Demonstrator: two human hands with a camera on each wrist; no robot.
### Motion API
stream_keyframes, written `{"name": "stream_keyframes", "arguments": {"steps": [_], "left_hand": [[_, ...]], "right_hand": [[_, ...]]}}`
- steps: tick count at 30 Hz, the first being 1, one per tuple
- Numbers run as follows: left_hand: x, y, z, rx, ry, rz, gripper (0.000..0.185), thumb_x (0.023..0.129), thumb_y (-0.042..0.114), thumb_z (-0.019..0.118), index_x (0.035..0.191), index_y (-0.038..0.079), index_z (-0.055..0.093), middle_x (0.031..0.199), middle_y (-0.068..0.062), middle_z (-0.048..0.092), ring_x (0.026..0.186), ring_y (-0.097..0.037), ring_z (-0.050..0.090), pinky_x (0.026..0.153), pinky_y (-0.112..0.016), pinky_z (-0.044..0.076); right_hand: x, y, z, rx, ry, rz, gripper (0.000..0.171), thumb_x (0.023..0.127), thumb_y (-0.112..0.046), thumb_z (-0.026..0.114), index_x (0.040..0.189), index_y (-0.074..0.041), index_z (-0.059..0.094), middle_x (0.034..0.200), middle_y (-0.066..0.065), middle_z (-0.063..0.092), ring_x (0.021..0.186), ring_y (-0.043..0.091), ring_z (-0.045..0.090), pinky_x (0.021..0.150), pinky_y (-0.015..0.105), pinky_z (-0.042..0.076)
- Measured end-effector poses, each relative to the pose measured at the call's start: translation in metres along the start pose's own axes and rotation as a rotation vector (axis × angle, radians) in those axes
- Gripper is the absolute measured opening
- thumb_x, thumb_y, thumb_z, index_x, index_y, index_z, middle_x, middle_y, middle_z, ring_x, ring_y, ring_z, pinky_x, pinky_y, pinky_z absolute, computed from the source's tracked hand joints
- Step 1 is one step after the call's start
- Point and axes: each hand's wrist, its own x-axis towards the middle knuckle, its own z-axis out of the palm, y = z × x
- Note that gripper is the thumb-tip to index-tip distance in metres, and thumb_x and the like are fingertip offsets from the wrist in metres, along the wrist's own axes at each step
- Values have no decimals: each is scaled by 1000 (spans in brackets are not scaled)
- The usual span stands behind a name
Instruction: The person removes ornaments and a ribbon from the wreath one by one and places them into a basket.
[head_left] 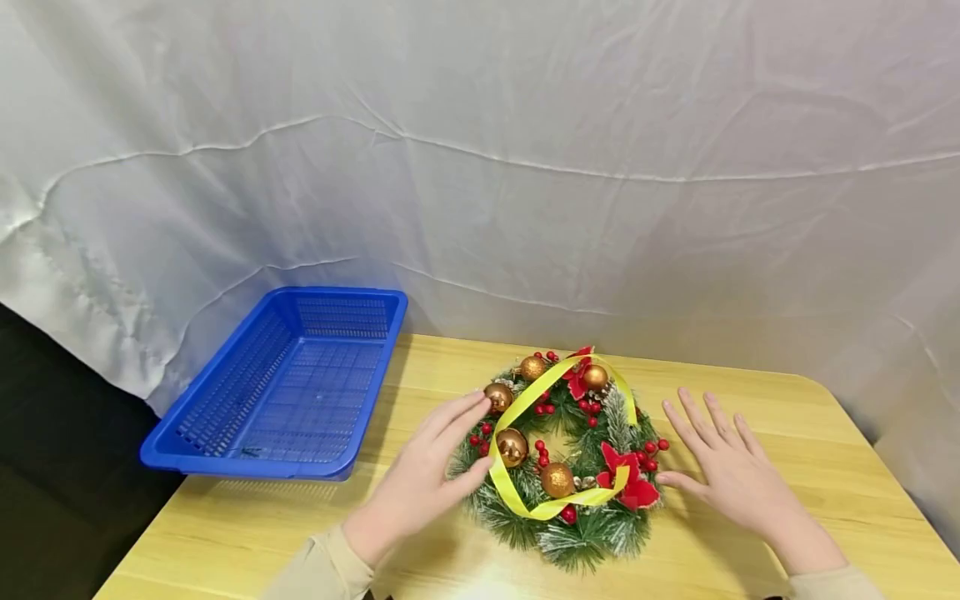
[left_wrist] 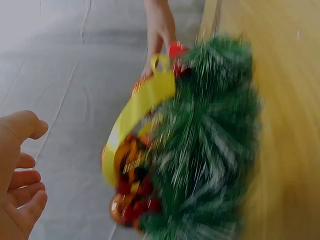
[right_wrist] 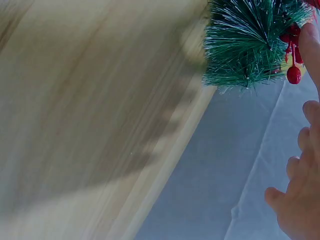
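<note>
A green Christmas wreath (head_left: 592, 533) lies on the table, dressed with bronze baubles (head_left: 512, 447), red berries and red poinsettia flowers (head_left: 633, 483). Across its top runs a loose yellow ribbon (head_left: 517, 500) in an open curve. My left hand (head_left: 427, 475) is at the wreath's left side, fingers extended and thumb apart; whether it touches the baubles or ribbon I cannot tell. On the other side my right hand (head_left: 731, 479) spreads its fingers, thumb near the red flower. The left wrist view is blurred, with wreath needles (left_wrist: 205, 135) beside that hand, which holds nothing.
At the left a blue plastic basket (head_left: 247, 468) stands on the wooden table (head_left: 360, 521), partly past its left edge. Behind the table hangs a pale grey cloth (head_left: 525, 208). A dark area (head_left: 60, 433) lies beyond the left edge.
</note>
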Motion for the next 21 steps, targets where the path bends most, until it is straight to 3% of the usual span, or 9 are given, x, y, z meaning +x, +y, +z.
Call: {"name": "stream_keyframes", "arguments": {"steps": [8,16,21], "left_hand": [[4,23,29,-157,31,81,53,87,19,69,135,5,51,132,-6,53,120,-19,51,103,-31,41],[5,38,53,-72,-24,153,44,88,16,68,129,7,57,125,-3,57,115,-12,52,100,-21,41],[9,41,62,-22,-72,126,39,88,15,68,126,8,60,123,-1,58,117,-11,51,100,-19,40]], "right_hand": [[0,-3,4,82,-53,-18,94,86,-57,59,155,-20,7,160,6,-4,143,26,-14,111,39,-17],[-3,-3,12,131,-76,-73,87,90,-51,58,155,-19,10,159,4,6,144,24,-7,112,34,-14],[-4,-5,15,137,-74,-90,87,90,-50,58,155,-18,10,159,4,7,144,24,-7,113,36,-13]]}}
